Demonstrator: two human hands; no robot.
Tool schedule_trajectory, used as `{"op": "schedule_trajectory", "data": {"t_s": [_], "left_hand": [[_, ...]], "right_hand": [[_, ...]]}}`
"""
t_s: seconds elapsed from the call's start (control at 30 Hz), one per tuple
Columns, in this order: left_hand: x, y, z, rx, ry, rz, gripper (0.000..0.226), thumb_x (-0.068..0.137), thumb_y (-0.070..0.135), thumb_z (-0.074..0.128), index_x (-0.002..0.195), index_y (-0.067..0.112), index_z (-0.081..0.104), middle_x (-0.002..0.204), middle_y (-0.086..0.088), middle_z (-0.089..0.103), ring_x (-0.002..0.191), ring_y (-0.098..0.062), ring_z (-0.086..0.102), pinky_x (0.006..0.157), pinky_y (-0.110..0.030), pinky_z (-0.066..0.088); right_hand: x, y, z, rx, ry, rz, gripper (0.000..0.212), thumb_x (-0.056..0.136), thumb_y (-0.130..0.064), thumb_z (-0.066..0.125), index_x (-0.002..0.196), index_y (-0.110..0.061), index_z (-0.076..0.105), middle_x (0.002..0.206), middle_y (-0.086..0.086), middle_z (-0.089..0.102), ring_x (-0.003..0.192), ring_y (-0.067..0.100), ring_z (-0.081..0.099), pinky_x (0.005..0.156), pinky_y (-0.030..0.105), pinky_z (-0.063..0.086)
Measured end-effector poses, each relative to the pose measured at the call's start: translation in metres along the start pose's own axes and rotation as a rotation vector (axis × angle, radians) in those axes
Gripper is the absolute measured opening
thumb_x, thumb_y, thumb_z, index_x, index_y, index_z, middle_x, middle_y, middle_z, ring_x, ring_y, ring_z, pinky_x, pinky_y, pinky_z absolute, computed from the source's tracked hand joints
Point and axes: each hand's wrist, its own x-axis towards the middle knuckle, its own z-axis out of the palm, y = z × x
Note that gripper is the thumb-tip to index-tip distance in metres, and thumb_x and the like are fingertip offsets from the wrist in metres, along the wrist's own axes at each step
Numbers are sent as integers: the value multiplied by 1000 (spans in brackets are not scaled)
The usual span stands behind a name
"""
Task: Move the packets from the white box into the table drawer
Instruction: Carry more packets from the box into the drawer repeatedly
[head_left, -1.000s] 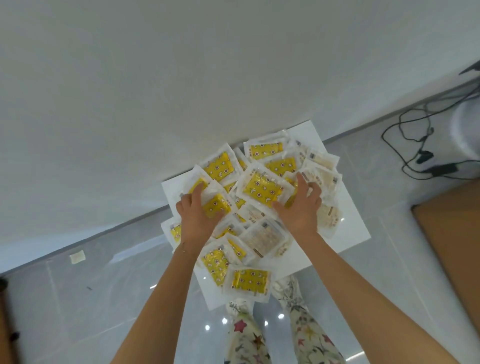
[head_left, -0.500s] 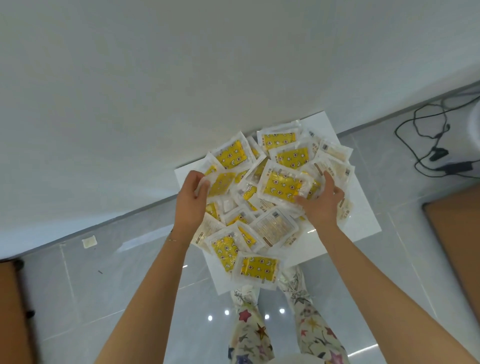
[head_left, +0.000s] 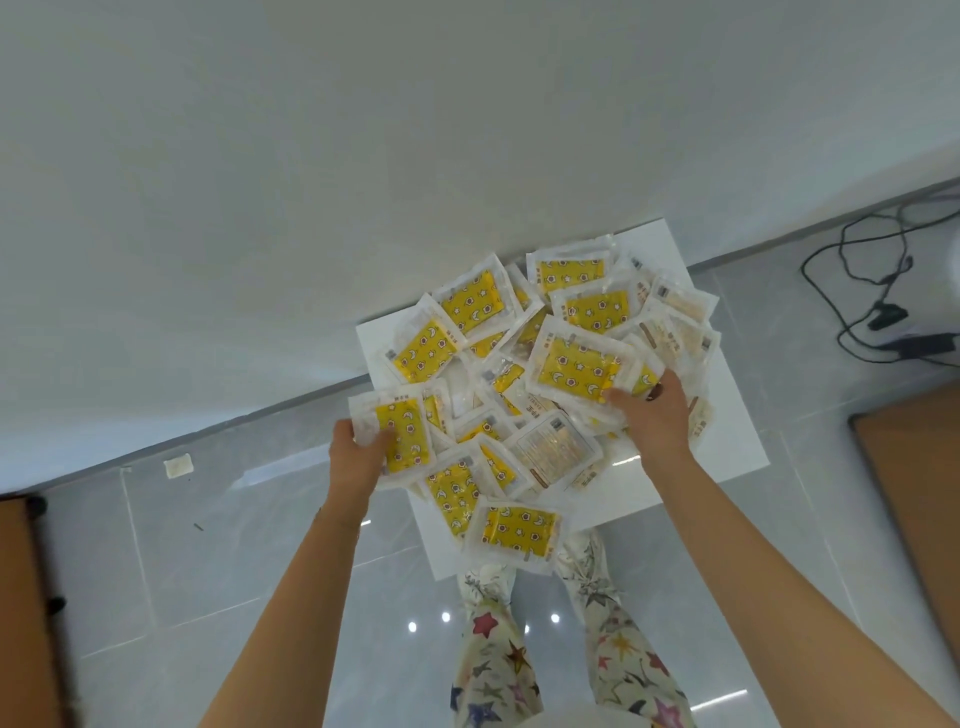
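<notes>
Yellow-printed, clear-wrapped packets (head_left: 524, 415) are heaped on the flat white box (head_left: 727, 431), which is set on the grey tiled floor against the wall. At the heap's left edge one packet (head_left: 402, 434) is pinched in the left hand (head_left: 358, 457); at its right side another (head_left: 579, 371) is gripped by the right hand (head_left: 657, 415), presumably so two are lifted at once. No table drawer is seen.

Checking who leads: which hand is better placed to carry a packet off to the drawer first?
Left. The left hand already pinches one packet at the pile's edge, partly clear of the white box. The right hand rests mid-pile with fingers spread over several packets, its grip unclear.
</notes>
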Motion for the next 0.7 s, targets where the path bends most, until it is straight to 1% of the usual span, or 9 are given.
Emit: {"op": "schedule_trajectory", "data": {"t_s": [0.1, 0.17, 0.23, 0.3, 0.33, 0.4, 0.47, 0.6, 0.7], "left_hand": [[-7, -3, 6, 73, 9, 1, 41, 88, 14, 66, 120, 8, 42, 109, -6, 55, 93, -24, 57, 77, -35, 48], [-11, 0, 8, 96, 83, 15, 40, 87, 14, 67, 119, 9, 43, 105, -5, 55, 90, -23, 57, 76, -35, 48], [-11, 2, 7, 47, 121, 19, 43, 86, 12, 69, 118, 12, 40, 104, -6, 55, 88, -25, 59, 74, -35, 49], [-9, 4, 5, -13, 118, 10, 54, 85, 11, 70, 127, 12, 37, 106, -6, 56, 88, -24, 60, 75, -35, 49], [-8, 5, 4, -48, 104, 11, 54, 85, 10, 70, 130, 11, 40, 108, -6, 58, 89, -24, 60, 75, -35, 50], [-5, 8, 1, -112, 64, 34, 36, 85, 8, 67, 119, 9, 56, 108, -8, 66, 89, -24, 64, 75, -34, 53], [-5, 13, -5, -177, 29, 75, 23, 86, 7, 64, 109, 10, 63, 102, -7, 69, 89, -25, 67, 73, -34, 55], [-10, 24, -15, -322, -5, 139, 23, 91, 12, 62, 113, 15, 59, 101, -1, 69, 88, -17, 68, 73, -35, 56], [-15, 29, -18, -382, 19, 136, 26, 92, 11, 60, 117, 16, 53, 102, 3, 67, 88, -13, 67, 72, -30, 55]], "right_hand": [[1, 0, -2, 94, -17, 3, 45, 76, -4, 74, 115, -18, 55, 109, 3, 63, 105, 24, 61, 93, 47, 51], [0, -2, -3, 165, -16, -4, 39, 79, -2, 69, 111, -20, 55, 106, 0, 63, 106, 24, 62, 91, 45, 52], [-1, -4, -5, 228, -22, -10, 31, 83, -2, 64, 108, -18, 54, 100, -1, 63, 105, 27, 63, 89, 44, 54], [-2, -6, -5, 251, -18, -22, 28, 85, -2, 62, 108, -17, 54, 98, -1, 63, 103, 27, 63, 89, 45, 54], [-2, -8, -5, 258, -9, -31, 28, 86, -2, 61, 109, -18, 54, 100, -1, 63, 104, 26, 63, 89, 44, 54], [-3, -12, -4, 290, 15, -49, 29, 87, -3, 60, 108, -22, 55, 103, 0, 63, 105, 25, 63, 88, 42, 54], [-4, -15, -4, 353, 35, -47, 31, 87, -3, 59, 106, -27, 56, 107, 1, 64, 106, 24, 64, 87, 42, 55], [-8, -22, -6, 472, 54, 9, 31, 87, -3, 60, 103, -30, 58, 104, -1, 63, 103, 23, 65, 87, 44, 55], [-13, -26, -7, 495, 25, 31, 33, 89, -1, 58, 112, -24, 56, 109, 1, 64, 104, 23, 65, 85, 42, 56]]}}
